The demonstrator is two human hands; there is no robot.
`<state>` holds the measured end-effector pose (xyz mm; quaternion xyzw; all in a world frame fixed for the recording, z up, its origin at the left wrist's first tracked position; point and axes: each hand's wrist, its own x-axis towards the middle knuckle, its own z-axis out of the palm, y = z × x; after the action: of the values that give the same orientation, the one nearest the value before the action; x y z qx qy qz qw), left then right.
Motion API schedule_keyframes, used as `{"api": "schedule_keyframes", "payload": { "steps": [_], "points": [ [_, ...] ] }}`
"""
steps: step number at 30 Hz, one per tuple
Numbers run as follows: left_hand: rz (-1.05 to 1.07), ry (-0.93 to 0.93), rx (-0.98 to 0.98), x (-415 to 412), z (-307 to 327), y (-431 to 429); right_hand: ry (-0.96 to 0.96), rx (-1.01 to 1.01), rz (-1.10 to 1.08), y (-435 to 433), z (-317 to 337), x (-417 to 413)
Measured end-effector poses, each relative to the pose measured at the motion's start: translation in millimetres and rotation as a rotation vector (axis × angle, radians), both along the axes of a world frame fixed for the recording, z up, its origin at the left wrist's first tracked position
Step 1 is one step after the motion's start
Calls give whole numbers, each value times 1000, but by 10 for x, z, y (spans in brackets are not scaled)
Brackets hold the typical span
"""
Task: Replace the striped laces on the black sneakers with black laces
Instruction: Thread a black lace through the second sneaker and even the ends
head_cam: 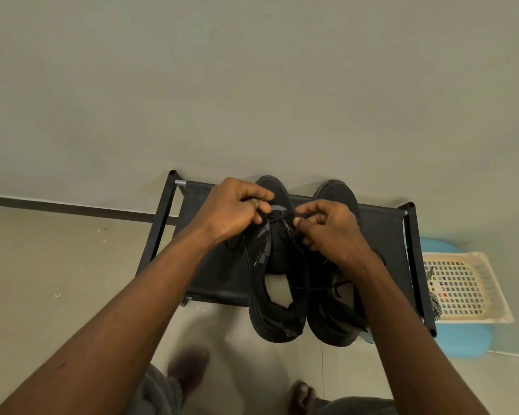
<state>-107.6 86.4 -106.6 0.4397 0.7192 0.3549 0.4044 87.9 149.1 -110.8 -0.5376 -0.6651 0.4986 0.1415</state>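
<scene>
The left sneaker (279, 259) and right sneaker (333, 324) are set side by side on the rack (219, 277), toes to the far side. The black lace (277, 217) is strung across the far eyelets of the left sneaker. One end is pinched in the left hand (234, 211) and the other in the right hand (327, 232), so each grip is clenched on the lace.

Judged from this, lacing is at the first rows. The ends should be drawn to equal length before they are crossed. The lace should be kept flat and the pull light, so that the tongue is not bunched.

Both forearms are stretched forward and down. The wrists are turned inward, and the curled fingers are brought close together over the toe end. A striped lace (435, 304) is seen at the rack's right edge, beside a basket (462, 283).
</scene>
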Motion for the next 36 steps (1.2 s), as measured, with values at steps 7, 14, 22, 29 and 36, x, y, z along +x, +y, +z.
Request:
{"api": "schedule_keyframes", "payload": {
  "steps": [7,14,22,29,36],
  "points": [
    [-203,194,-139,56,-118,-42,331,-283,-220,-53,126,-82],
    [-208,220,-207,180,-135,-49,794,-612,-583,8,97,-48],
    [-139,191,-206,192,-121,-66,623,-335,-615,124,181,84],
    [-141,220,-197,180,-127,-41,-30,388,-605,167,260,319],
    [-70,57,-37,121,-54,-2,-272,595,-249,58,120,147]
  ]
}}
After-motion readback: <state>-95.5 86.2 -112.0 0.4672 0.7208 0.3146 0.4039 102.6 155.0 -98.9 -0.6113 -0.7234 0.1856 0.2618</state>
